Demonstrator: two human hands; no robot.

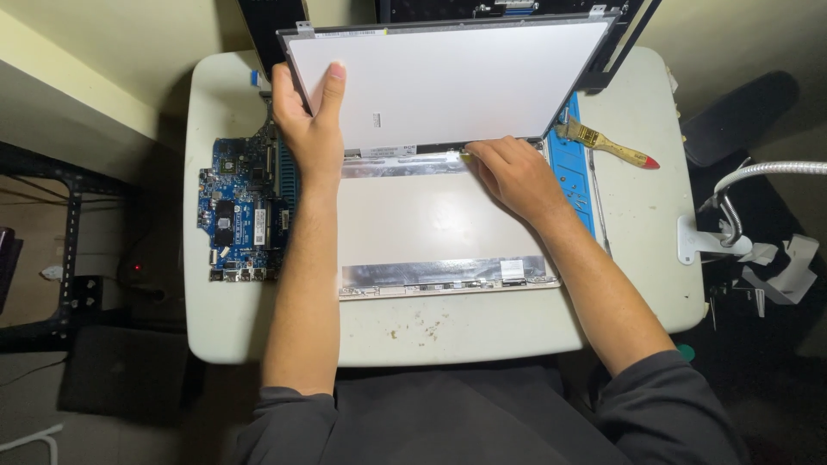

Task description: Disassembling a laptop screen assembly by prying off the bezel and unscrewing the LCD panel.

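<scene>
Tilting the bare display panel (448, 82) up off the laptop lid shell (431, 220), we grasp its left edge in our left hand (312, 120). Our right hand (510, 172) pinches at its bottom edge, apparently the cable connector. We judge the next move needs gentle handling there, no tugging.

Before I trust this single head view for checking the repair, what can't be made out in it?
- Right hand fingertips: tucked at the lifted screen panel lower edge, contact unclear.
- Screen panel front: faces away.
- Circuit board right edge: covered by the left hand and forearm.
- Dark frame behind: cut off by the top edge.
</scene>
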